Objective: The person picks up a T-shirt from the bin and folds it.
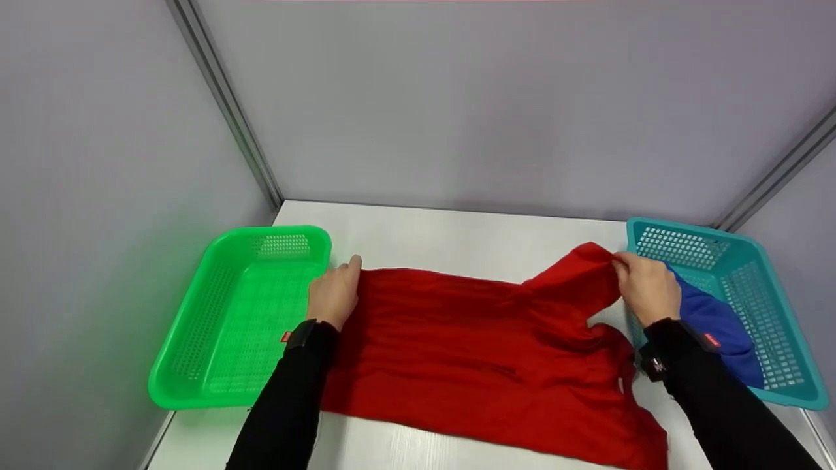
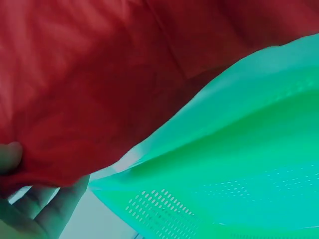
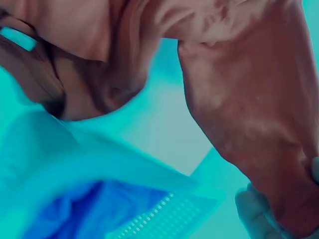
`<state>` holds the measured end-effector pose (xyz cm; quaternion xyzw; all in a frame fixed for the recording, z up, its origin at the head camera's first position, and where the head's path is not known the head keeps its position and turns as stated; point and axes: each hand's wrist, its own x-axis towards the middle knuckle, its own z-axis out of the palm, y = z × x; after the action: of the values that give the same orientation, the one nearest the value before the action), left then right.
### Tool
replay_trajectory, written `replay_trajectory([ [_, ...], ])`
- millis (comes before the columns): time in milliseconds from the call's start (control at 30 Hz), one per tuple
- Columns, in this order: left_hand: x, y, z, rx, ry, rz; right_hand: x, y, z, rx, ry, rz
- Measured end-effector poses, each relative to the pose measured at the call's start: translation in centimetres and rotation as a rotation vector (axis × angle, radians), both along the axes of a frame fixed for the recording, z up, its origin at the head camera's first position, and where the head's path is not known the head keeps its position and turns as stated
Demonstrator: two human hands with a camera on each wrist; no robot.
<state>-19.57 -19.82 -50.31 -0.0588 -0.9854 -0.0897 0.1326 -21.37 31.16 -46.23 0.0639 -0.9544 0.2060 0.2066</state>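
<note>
A red garment (image 1: 470, 346) lies spread across the white table (image 1: 444, 235). My left hand (image 1: 334, 292) grips its left edge beside the green basket (image 1: 196, 307). In the left wrist view the thumb lies on the red cloth (image 2: 99, 84) and the fingers (image 2: 45, 209) curl beneath it. My right hand (image 1: 646, 287) pinches a lifted fold of the garment at its right end, held above the table near the teal basket (image 1: 771, 274). The right wrist view shows that hanging fold (image 3: 249, 124) close up, its colour washed out.
The green basket (image 2: 239, 164) holds nothing at the table's left edge. A blue garment (image 1: 718, 326) lies in the teal basket (image 3: 164, 214) at the right, also seen as blue cloth (image 3: 84, 209). Grey partition walls enclose the table on three sides.
</note>
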Motion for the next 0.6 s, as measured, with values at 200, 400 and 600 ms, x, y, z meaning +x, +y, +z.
replay_trajectory([
  [200,-0.9,0.1,0.9,0.058,0.054,0.05,-2.1,-0.5,2.8,-0.166,-0.035,-0.021],
  [400,-1.6,0.1,2.1,0.181,0.099,0.09,-3.3,-1.5,5.2,-0.298,-0.093,-0.062],
  [600,-2.0,0.1,3.3,0.196,0.13,0.097,-3.9,-2.2,7.1,-0.33,-0.056,-0.113],
])
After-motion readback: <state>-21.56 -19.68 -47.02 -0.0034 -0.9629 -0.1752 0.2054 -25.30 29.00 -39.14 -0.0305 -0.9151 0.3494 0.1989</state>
